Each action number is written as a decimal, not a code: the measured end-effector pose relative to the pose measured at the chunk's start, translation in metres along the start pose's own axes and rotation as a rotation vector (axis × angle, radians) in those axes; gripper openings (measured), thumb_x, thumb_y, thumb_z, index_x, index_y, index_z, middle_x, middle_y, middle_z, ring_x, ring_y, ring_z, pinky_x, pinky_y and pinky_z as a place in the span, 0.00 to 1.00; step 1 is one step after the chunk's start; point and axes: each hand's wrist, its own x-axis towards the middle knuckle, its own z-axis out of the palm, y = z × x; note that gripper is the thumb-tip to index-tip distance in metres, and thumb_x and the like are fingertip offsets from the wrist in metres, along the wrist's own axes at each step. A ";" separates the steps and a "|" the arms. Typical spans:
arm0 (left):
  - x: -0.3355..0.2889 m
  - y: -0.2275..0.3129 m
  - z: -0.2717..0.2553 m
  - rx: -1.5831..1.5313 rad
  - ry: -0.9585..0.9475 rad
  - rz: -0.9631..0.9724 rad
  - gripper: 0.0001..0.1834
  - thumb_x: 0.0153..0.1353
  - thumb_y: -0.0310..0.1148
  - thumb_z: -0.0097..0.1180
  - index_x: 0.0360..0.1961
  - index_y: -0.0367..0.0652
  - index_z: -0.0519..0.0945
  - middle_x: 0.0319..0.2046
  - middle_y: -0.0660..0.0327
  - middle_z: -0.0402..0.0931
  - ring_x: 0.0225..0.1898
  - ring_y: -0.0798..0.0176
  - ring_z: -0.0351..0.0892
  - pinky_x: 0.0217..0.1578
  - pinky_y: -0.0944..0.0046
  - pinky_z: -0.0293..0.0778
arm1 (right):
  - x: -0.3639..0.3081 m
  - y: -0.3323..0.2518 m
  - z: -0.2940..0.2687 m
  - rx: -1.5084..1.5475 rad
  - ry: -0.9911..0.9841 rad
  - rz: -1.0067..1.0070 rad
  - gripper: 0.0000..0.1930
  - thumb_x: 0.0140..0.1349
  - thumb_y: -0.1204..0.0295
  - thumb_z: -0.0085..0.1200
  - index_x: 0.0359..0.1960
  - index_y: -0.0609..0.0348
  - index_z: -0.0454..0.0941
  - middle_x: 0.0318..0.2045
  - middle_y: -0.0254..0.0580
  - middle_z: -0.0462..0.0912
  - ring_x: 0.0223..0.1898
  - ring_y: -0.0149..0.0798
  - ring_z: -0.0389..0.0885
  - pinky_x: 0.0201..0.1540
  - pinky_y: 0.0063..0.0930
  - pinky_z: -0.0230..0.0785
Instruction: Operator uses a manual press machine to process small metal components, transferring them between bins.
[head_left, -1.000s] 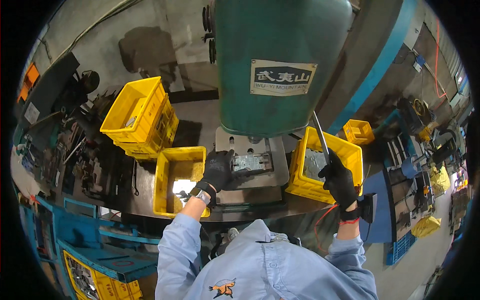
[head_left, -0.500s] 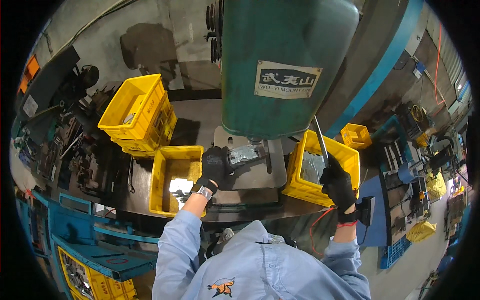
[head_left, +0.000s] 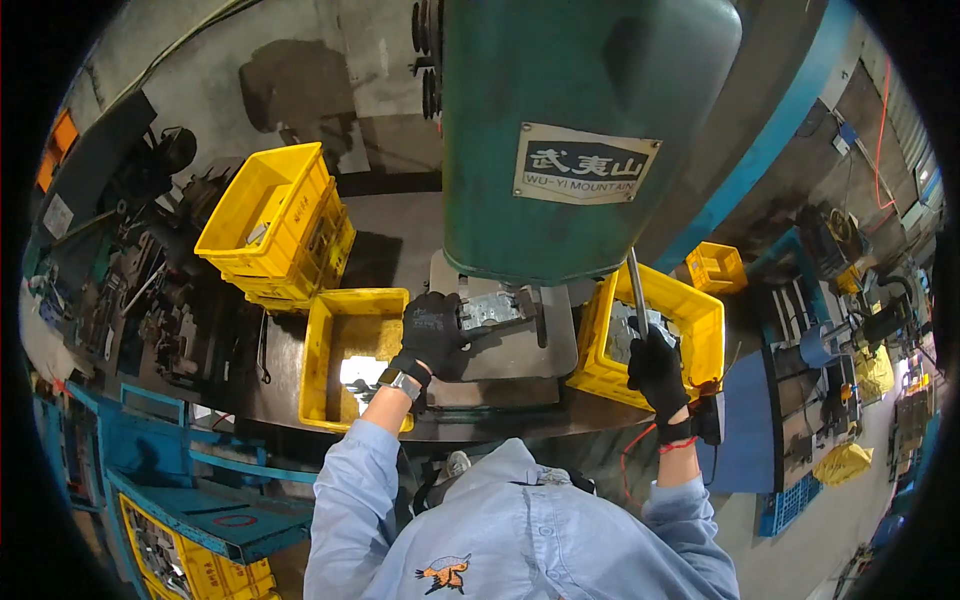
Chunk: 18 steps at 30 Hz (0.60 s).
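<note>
Black-gloved, my left hand [head_left: 431,332] closes at the left end of a silver metal part [head_left: 490,311], which lies in a dark fixture on the grey machine table [head_left: 512,358]. Its fingertips are partly hidden. My right hand [head_left: 657,371], also gloved in black, is wrapped round a long metal lever [head_left: 636,285] that rises toward the green drill press [head_left: 550,200]. The press head overhangs the part and hides whatever is directly under it.
Left of the table, a yellow bin [head_left: 312,362] holds some bright metal pieces; behind it stands a stack of yellow bins [head_left: 275,225]. Another yellow bin [head_left: 703,335] with flat metal parts is under my right hand. A blue metal frame [head_left: 230,520] stands lower left.
My right hand has moved slightly left and toward me, and the lever's lower end has swung left with it. My left hand stays by the metal part. The view has shifted slightly.
</note>
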 end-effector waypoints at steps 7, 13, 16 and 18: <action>0.000 -0.003 0.001 0.015 -0.121 -0.042 0.32 0.41 0.59 0.74 0.37 0.43 0.81 0.33 0.49 0.79 0.37 0.45 0.80 0.40 0.49 0.75 | 0.010 0.020 0.014 -0.231 0.134 -0.009 0.10 0.72 0.67 0.53 0.51 0.51 0.82 0.20 0.28 0.75 0.14 0.25 0.70 0.16 0.24 0.62; -0.001 -0.006 0.006 0.024 -0.033 0.002 0.34 0.41 0.64 0.71 0.35 0.43 0.82 0.30 0.52 0.82 0.35 0.46 0.81 0.39 0.49 0.77 | 0.017 0.032 0.026 -0.029 0.198 0.022 0.11 0.73 0.63 0.52 0.42 0.55 0.83 0.17 0.37 0.77 0.14 0.32 0.75 0.15 0.30 0.61; -0.003 -0.008 0.010 -0.029 0.030 0.038 0.33 0.40 0.61 0.73 0.35 0.42 0.81 0.29 0.52 0.81 0.34 0.45 0.80 0.39 0.48 0.76 | 0.019 0.036 0.026 -0.360 0.240 -0.104 0.12 0.71 0.62 0.54 0.35 0.57 0.81 0.16 0.44 0.77 0.13 0.39 0.76 0.15 0.33 0.62; -0.005 -0.008 0.010 -0.033 0.060 0.072 0.33 0.39 0.58 0.75 0.36 0.42 0.81 0.29 0.52 0.80 0.35 0.45 0.80 0.40 0.47 0.76 | 0.022 0.042 0.028 -0.387 0.279 -0.212 0.12 0.70 0.62 0.56 0.33 0.57 0.78 0.15 0.45 0.76 0.13 0.41 0.77 0.15 0.34 0.63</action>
